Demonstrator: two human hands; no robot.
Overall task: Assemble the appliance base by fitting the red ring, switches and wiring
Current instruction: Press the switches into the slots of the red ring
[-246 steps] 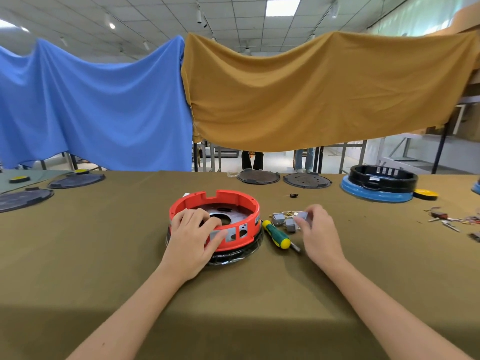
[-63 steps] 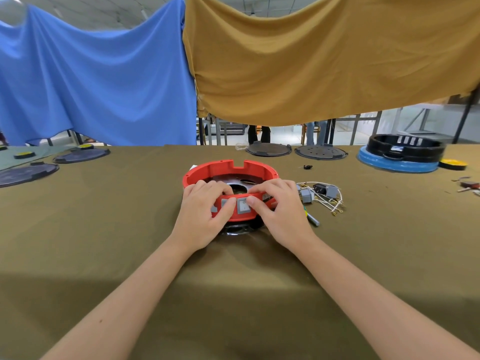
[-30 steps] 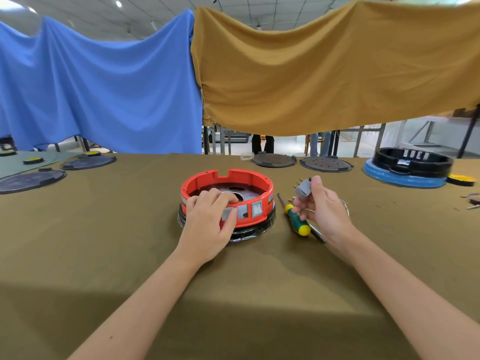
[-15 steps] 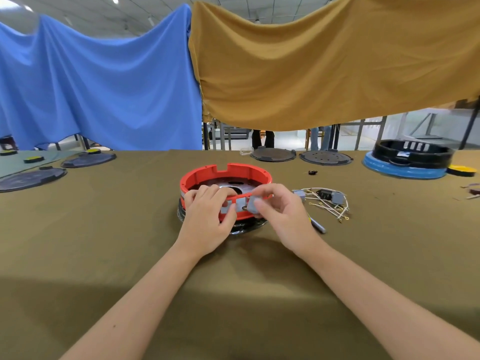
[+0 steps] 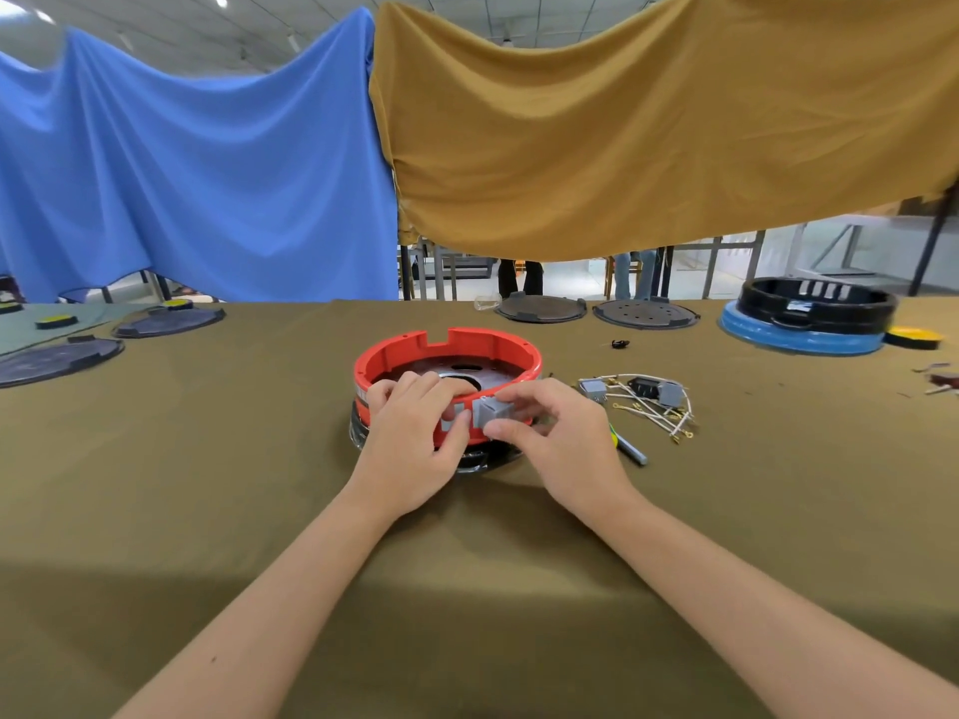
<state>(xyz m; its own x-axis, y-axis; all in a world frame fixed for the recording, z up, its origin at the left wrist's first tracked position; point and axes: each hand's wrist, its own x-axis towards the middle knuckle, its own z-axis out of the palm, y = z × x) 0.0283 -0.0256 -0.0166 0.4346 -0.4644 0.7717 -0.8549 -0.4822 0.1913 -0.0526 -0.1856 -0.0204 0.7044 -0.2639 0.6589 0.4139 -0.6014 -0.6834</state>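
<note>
Two hands work at the near wall of the red ring (image 5: 450, 350), which sits on a black base (image 5: 488, 457) at the middle of the olive-covered surface (image 5: 207, 459). Left hand (image 5: 410, 448) drapes over the ring's near rim, fingers curled onto the top edge, thumb against the outer wall. Right hand (image 5: 558, 438) pinches a grey switch (image 5: 492, 413) between thumb and fingertips, holding it against the ring's outer wall just beside the left thumb; whether it is seated in an opening, cannot tell.

Just right of the ring: a loose bundle of white wiring (image 5: 654, 412) with two more grey switches (image 5: 593, 389) and a black part tangled in it. A screwdriver (image 5: 630, 451) lies between the right hand and the wiring, mostly hidden by the hand.

Far edge of surface: two dark round plates (image 5: 539, 308), and a black ring on a blue base (image 5: 809, 319) to the far right. Blue cloth (image 5: 207, 173) and mustard cloth (image 5: 648, 137) hang behind.
</note>
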